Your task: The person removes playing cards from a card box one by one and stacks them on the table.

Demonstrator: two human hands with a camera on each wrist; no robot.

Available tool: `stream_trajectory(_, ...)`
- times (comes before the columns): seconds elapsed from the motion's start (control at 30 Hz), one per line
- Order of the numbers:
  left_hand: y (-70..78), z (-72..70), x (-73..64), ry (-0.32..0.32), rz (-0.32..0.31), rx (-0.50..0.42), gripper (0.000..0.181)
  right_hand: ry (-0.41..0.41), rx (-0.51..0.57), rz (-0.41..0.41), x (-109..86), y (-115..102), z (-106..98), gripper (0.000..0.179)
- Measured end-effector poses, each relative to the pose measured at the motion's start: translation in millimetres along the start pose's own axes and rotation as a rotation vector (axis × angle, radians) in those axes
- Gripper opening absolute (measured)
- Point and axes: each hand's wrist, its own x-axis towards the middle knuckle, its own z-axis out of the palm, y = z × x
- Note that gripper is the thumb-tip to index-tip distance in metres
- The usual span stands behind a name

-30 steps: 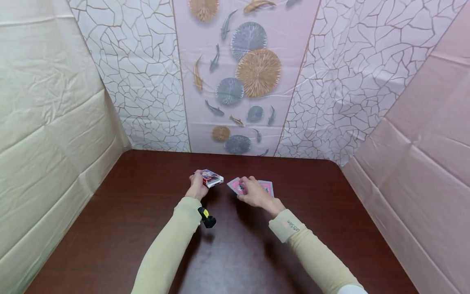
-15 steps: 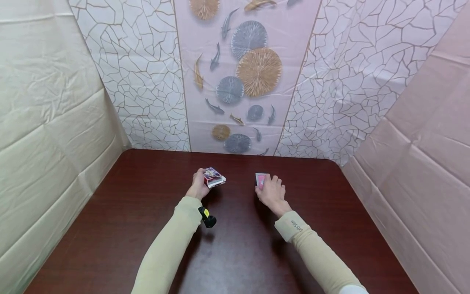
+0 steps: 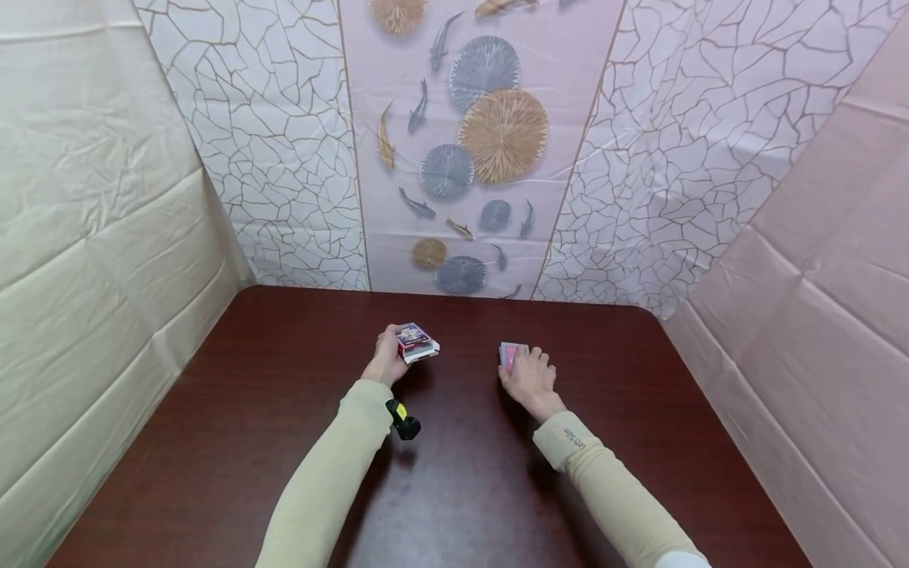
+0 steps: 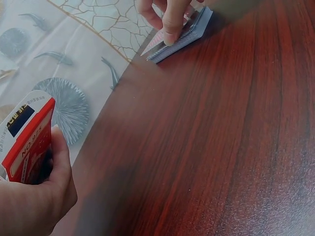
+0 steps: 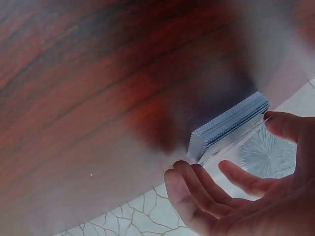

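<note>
One open box (image 3: 414,334), contents unclear, fills the left hand (image 3: 385,359); the right hand (image 3: 530,375) pinches cards (image 5: 229,126).

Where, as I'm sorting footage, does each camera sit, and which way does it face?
Head: head-worn, facing forward and down over the table; both forearms, left grip and right grip show.
Left wrist: on that wrist, facing the left grip, card box and table; part of the right grip shows at top.
Right wrist: on that wrist, facing the card stack; only the right grip shows.
Wrist views share card stack, table and backdrop.
</note>
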Motion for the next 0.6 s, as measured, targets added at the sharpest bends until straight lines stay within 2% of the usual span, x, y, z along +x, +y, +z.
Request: stream_trajectory(0.6,-2.5,0.7,0.5,-0.004,0.020,0.011,0.053,-0.031,-0.017,-0.003,0.2,1.3,2.8,0.059)
